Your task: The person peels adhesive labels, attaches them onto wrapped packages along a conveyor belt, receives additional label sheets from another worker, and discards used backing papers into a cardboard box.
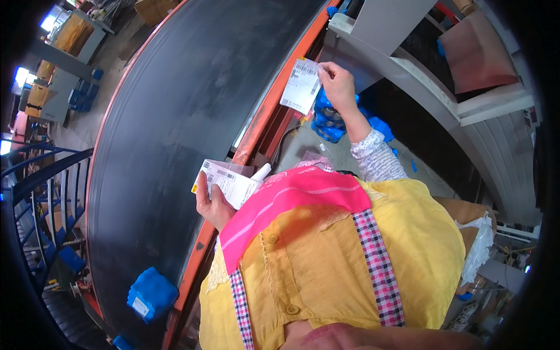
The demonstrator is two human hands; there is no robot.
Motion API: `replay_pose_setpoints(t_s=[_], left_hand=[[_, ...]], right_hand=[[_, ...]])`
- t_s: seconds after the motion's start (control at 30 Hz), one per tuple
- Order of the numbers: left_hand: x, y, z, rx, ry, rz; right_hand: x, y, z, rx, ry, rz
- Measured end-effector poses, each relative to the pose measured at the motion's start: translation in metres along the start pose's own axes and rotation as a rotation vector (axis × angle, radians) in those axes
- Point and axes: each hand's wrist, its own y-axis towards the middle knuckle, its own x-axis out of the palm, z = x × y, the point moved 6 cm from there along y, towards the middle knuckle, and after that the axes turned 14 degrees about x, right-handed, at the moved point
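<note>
Between the thumb and fingers of my right hand (340,88) is a single white shipping label (301,86) with printed text and barcodes. It hangs over the orange edge of the conveyor belt. My left hand (214,204), lower and nearer my body, grips a stack of shipping labels (226,178). A white rolled end (262,172) sticks out beside that stack. Farther down the belt lies a blue wrapped parcel (153,294) bearing a small white label. Several blue parcels (329,119) sit below my right hand and forearm.
The black conveyor belt (175,105) curves along my left, bordered by an orange rail (256,131). Grey machine panels (402,81) rise on the right. Blue metal railings (52,204) stand at far left. Cardboard boxes (39,98) are in the background.
</note>
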Motion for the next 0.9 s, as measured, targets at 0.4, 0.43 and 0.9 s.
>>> replay_pose_setpoints(t_s=[0.4, 0.43, 0.9], left_hand=[[-0.005, -0.002, -0.015, -0.116, -0.005, -0.121], [-0.006, -0.002, -0.017, -0.127, -0.002, -0.132], [0.011, 0.009, 0.004, -0.066, 0.004, -0.242]], right_hand=[[0.015, -0.019, -0.011, -0.025, -0.013, -0.066], [0.016, -0.020, -0.012, -0.018, 0.001, -0.090], [0.018, -0.022, -0.012, -0.011, -0.051, -0.128]])
